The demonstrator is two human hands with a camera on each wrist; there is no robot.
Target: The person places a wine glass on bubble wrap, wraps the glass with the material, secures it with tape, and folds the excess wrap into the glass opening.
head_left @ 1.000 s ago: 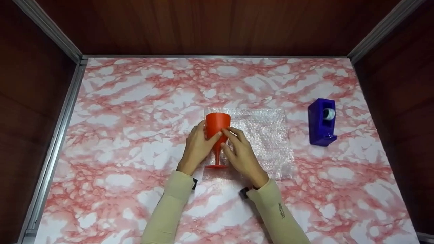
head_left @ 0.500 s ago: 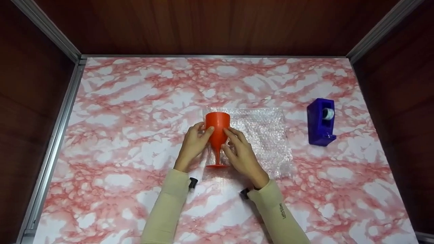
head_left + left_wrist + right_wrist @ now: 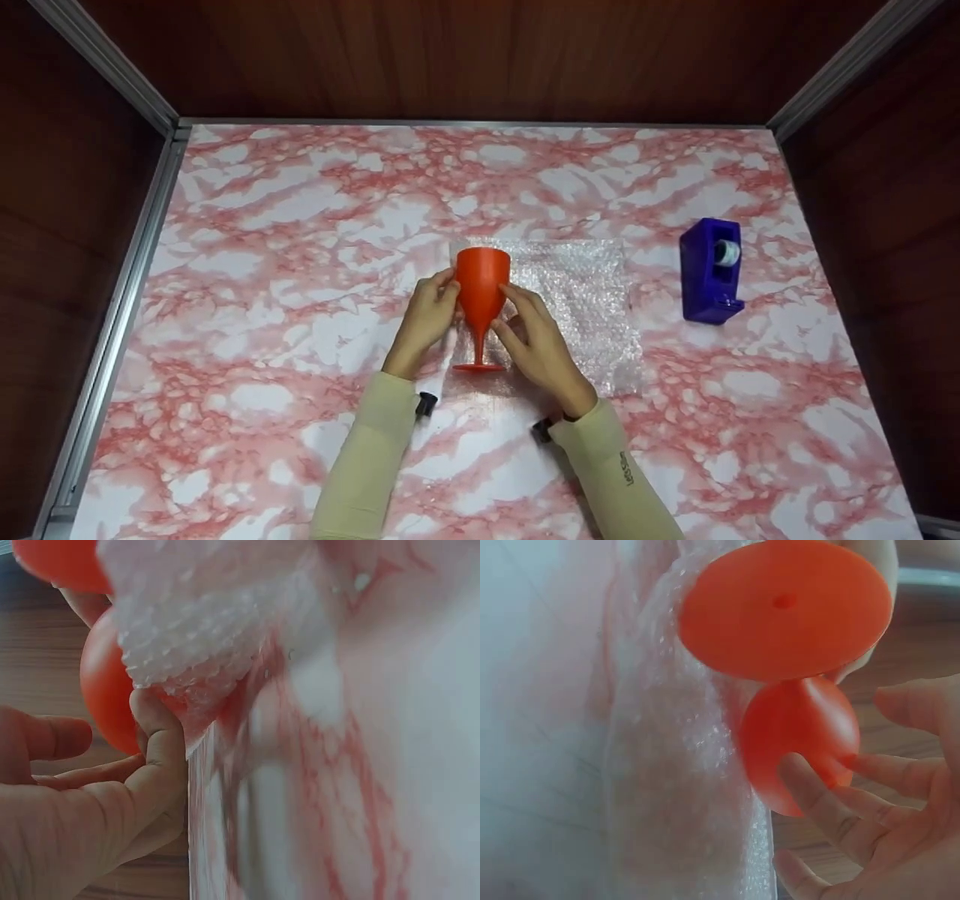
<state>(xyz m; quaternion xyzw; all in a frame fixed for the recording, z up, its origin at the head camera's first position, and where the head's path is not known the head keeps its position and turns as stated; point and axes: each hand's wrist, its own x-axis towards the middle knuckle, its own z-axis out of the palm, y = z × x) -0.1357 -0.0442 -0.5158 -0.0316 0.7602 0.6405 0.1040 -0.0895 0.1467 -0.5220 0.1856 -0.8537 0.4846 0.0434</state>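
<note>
An orange-red plastic goblet [image 3: 481, 281] lies on its side on a sheet of bubble wrap [image 3: 577, 315], its foot towards me. My left hand [image 3: 425, 319] is at the left side of the bowl. In the left wrist view its thumb stands off the goblet, while a bent finger [image 3: 156, 724] touches the wrap's edge beside the bowl. My right hand [image 3: 541, 341] rests spread fingertips against the bowl's right side. The right wrist view shows the round foot [image 3: 784, 611] close up, with the right thumb [image 3: 911, 706] away from the bowl.
To the right stands a purple tape dispenser [image 3: 709, 274] with a roll of clear tape. A pink and white marbled table [image 3: 300, 202] lies beneath everything. Dark wood panels [image 3: 472, 60] with metal rails enclose it at the back and sides.
My left thumb has drawn back from the front of the goblet's bowl to its left side. The right hand stays at the bowl, and the goblet has hardly moved.
</note>
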